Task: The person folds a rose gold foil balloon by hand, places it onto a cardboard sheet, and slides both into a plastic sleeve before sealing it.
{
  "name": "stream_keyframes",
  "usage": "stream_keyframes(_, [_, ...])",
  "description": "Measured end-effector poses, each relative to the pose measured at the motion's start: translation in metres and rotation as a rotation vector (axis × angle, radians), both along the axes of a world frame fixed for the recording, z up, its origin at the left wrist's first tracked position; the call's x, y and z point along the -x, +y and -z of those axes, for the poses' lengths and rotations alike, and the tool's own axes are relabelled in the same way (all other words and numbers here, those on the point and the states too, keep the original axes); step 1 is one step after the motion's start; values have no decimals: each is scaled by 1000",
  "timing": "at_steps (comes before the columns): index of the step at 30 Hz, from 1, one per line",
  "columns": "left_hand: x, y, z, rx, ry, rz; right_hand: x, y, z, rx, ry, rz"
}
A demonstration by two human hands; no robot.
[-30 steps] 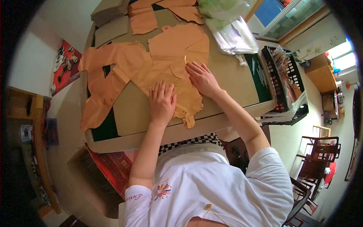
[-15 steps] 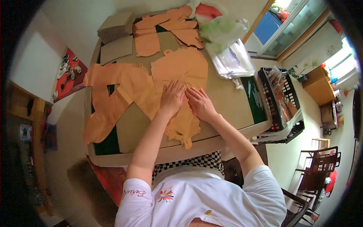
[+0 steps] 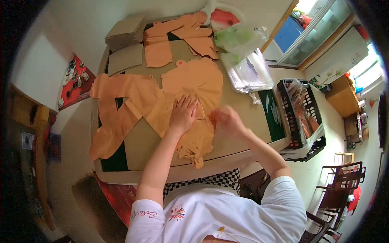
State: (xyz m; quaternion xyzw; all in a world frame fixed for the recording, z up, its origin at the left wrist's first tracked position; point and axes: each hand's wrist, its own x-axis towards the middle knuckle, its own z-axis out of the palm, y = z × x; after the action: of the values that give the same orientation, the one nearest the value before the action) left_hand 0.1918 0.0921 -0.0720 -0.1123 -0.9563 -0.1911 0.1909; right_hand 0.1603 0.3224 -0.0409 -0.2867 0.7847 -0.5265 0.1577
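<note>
A large flat orange sheet, looking like a deflated foil balloon [image 3: 194, 79], lies spread on the cardboard-covered table, its lower end crumpled near the front edge. My left hand [image 3: 184, 113] rests on the middle of it, palm down with fingers stretched out. At the right edge of the balloon, my right hand [image 3: 229, 123] has its fingers curled in and seems to pinch that edge; motion blurs it somewhat. Another orange piece [image 3: 115, 105] with a cut-out gap spreads out to the left and meets the balloon.
More orange pieces [image 3: 159, 48] lie at the back, beside stacked cardboard sheets [image 3: 126, 32]. Clear plastic bags [image 3: 251, 75] lie at the back right, with thin white sticks [image 3: 275, 111] nearer me. A black crate [image 3: 298, 139] stands beyond the table's right edge.
My right hand has moved right, from lying flat beside the left hand to the balloon's edge, and its fingers have curled. The left hand stays flat on the balloon.
</note>
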Motion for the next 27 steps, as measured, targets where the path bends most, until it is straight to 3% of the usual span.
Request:
stream_keyframes(2, [-1, 0, -2, 21, -46, -2, 59, -20, 13, 81, -27, 255])
stream_keyframes(3, [-2, 0, -3, 31, -46, -8, 87, -32, 8, -253, 406, 354])
stream_keyframes(8, [0, 2, 5, 15, -14, -36, 170, -75, -4, -476, 398, 540])
stream_keyframes(11, [-2, 3, -2, 36, -5, -46, 219, -91, 33, -584, 560, 781])
stream_keyframes(14, [0, 1, 0, 9, -27, -20, 265, -86, 47, -691, 232, 504])
stream_keyframes(17, [3, 2, 7, 3, 65, -21, 245, -95, 18, -706, 266, 503])
stream_keyframes(19, [2, 1, 4, 22, 7, -28, 228, -93, 3, -463, 189, 470])
stream_keyframes(24, [2, 1, 3, -4, 64, -32, 227, -98, -23, -504, 129, 422])
stream_keyframes(27, [1, 1, 3, 10, 69, -36, 246, -86, -5, -274, 49, 361])
